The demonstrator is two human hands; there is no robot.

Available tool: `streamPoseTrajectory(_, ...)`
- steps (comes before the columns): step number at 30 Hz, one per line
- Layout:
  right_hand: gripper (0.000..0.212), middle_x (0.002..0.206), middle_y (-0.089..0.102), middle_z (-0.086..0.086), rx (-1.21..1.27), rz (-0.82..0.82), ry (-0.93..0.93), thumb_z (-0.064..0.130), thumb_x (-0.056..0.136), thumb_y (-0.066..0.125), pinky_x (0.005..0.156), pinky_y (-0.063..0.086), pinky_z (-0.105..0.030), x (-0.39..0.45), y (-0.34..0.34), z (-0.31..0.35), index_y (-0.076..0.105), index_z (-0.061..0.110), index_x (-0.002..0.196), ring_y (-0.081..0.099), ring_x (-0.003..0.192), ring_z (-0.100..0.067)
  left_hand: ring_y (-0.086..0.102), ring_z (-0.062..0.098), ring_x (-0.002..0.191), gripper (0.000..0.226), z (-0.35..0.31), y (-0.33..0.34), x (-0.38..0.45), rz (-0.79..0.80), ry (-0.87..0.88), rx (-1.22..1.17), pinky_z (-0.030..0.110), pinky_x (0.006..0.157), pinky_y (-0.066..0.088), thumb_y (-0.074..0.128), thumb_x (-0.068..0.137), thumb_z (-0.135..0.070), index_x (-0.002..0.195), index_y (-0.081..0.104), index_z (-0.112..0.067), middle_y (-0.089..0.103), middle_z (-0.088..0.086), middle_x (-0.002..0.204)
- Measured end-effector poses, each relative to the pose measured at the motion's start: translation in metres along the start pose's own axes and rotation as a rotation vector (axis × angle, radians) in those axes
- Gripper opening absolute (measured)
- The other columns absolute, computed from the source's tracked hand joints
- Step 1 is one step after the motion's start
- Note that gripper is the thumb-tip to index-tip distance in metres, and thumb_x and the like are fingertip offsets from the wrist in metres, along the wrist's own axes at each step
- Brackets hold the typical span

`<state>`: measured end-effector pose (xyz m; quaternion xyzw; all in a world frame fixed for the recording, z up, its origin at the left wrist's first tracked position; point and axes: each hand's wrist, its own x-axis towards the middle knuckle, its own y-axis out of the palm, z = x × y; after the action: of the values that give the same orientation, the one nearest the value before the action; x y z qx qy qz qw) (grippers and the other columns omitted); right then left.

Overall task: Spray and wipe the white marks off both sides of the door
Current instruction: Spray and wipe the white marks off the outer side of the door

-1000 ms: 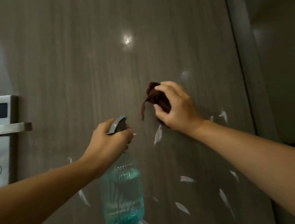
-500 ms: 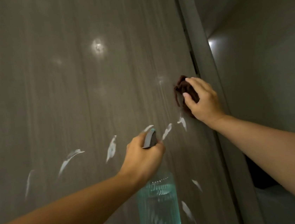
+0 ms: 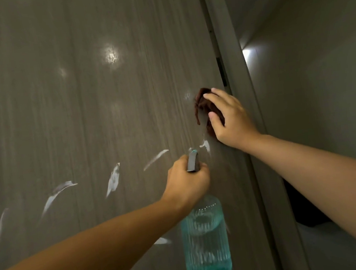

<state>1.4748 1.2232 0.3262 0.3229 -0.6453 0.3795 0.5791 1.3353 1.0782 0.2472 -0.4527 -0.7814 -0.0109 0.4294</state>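
Since half a second ago almost nothing has changed: both hands keep nearly the same places on the door, with the right hand only a little closer to its right edge. The right hand presses a crumpled dark brown cloth flat against the wood surface, close to the door frame; the fingers are spread and bent over the cloth and the thumb holds it from the lower side, so most of the cloth is hidden under the palm and only its upper left part shows. Just below this hand, one of the white marks lies almost touching the lower end of the cloth. The left hand is closed around the neck and the grey trigger head of a spray bottle, lower and to the left of the right hand, apart from it. The nozzle points up toward the door, near the mark under the cloth. The bottle hangs below the fist; it is clear, ribbed and blue-green, and holds a blue-green liquid, but the level is difficult to read through the glass. More white marks run to the left across the door, and some lie lower, beside the bottle. A small bright reflection shines on the door above.
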Motion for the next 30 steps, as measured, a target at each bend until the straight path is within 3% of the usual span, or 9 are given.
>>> streamPoseTrajectory(4, 0.052, 0.161, 0.04, -0.005, -0.004, 0.0, -0.005, 0.026, 0.1, 0.051, 0.117, 0.03, -0.036, 0.0, 0.001, 0.001, 0.05, 0.018, 0.151, 0.035, 0.148, -0.027, 0.045, 0.013, 0.055, 0.011, -0.006, 0.003, 0.003, 0.028, -0.01, -0.013, 0.019, 0.042, 0.036, 0.056, 0.097, -0.019, 0.09, 0.058, -0.01, 0.055, 0.001, 0.075)
streamPoseTrajectory(8, 0.043, 0.14, 0.056, -0.009, -0.104, -0.107, -0.025, 0.027, 0.095, 0.057, 0.099, 0.049, -0.043, -0.013, 0.009, 0.0, 0.062, 0.014, 0.136, 0.046, 0.121, -0.031, 0.052, 0.017, 0.066, 0.007, -0.001, -0.016, -0.003, 0.023, -0.072, -0.085, 0.03, 0.058, 0.043, 0.061, 0.091, -0.015, 0.088, 0.061, -0.009, 0.058, 0.005, 0.076)
streamPoseTrajectory(11, 0.039, 0.134, 0.059, -0.012, -0.127, -0.184, -0.026, 0.028, 0.093, 0.062, 0.095, 0.048, -0.047, -0.047, 0.029, 0.017, 0.067, 0.013, 0.128, 0.05, 0.109, -0.036, 0.058, 0.021, 0.072, 0.01, 0.004, -0.035, -0.009, 0.005, -0.073, -0.107, 0.04, 0.066, 0.047, 0.063, 0.084, -0.018, 0.086, 0.066, -0.009, 0.063, 0.007, 0.075)
streamPoseTrajectory(16, 0.041, 0.14, 0.058, -0.017, -0.143, 0.049, -0.449, 0.026, 0.093, 0.063, 0.1, 0.047, -0.049, -0.082, 0.036, 0.025, 0.067, 0.011, 0.132, 0.054, 0.111, -0.042, 0.064, 0.024, 0.073, 0.022, 0.0, -0.064, -0.017, -0.029, -0.066, -0.04, 0.054, 0.072, 0.058, 0.064, 0.072, -0.029, 0.084, 0.069, -0.013, 0.071, 0.015, 0.079)
streamPoseTrajectory(21, 0.038, 0.137, 0.059, -0.014, -0.077, -0.268, 0.172, 0.023, 0.093, 0.057, 0.101, 0.047, -0.056, -0.017, 0.021, 0.003, 0.066, 0.01, 0.128, 0.051, 0.119, -0.037, 0.061, 0.025, 0.071, 0.01, -0.003, -0.08, -0.019, -0.073, -0.061, -0.006, 0.063, 0.08, 0.056, 0.067, 0.085, -0.014, 0.087, 0.068, -0.004, 0.067, 0.024, 0.084)
streamPoseTrajectory(22, 0.04, 0.14, 0.058, -0.014, -0.071, -0.285, 0.209, 0.025, 0.094, 0.055, 0.103, 0.046, -0.056, -0.018, 0.026, 0.012, 0.065, 0.011, 0.129, 0.051, 0.121, -0.038, 0.064, 0.028, 0.072, 0.011, -0.003, -0.083, -0.018, -0.071, -0.059, 0.002, 0.064, 0.081, 0.056, 0.067, 0.083, -0.017, 0.086, 0.068, -0.007, 0.068, 0.023, 0.084)
streamPoseTrajectory(24, 0.042, 0.144, 0.055, -0.015, -0.096, -0.231, 0.081, 0.029, 0.094, 0.052, 0.104, 0.045, -0.053, -0.043, 0.039, 0.037, 0.065, 0.012, 0.131, 0.051, 0.122, -0.039, 0.071, 0.035, 0.08, 0.017, -0.003, -0.086, -0.017, -0.07, -0.057, 0.035, 0.065, 0.083, 0.058, 0.067, 0.074, -0.03, 0.081, 0.07, -0.015, 0.072, 0.016, 0.082)
streamPoseTrajectory(27, 0.046, 0.149, 0.051, -0.017, -0.092, 0.019, -0.276, 0.03, 0.096, 0.052, 0.102, 0.045, -0.05, -0.096, 0.048, 0.058, 0.062, 0.012, 0.138, 0.05, 0.124, -0.04, 0.072, 0.036, 0.089, 0.036, -0.003, -0.09, -0.018, -0.074, -0.046, 0.07, 0.062, 0.085, 0.058, 0.064, 0.066, -0.05, 0.083, 0.071, -0.019, 0.074, 0.007, 0.079)
streamPoseTrajectory(30, 0.046, 0.145, 0.053, -0.019, -0.177, 0.087, -0.43, 0.025, 0.096, 0.054, 0.101, 0.047, -0.05, -0.083, 0.036, 0.037, 0.062, 0.012, 0.139, 0.053, 0.12, -0.041, 0.07, 0.04, 0.088, 0.034, -0.004, -0.094, -0.019, -0.065, -0.037, 0.068, 0.064, 0.086, 0.057, 0.064, 0.068, -0.046, 0.083, 0.07, -0.016, 0.073, 0.012, 0.082)
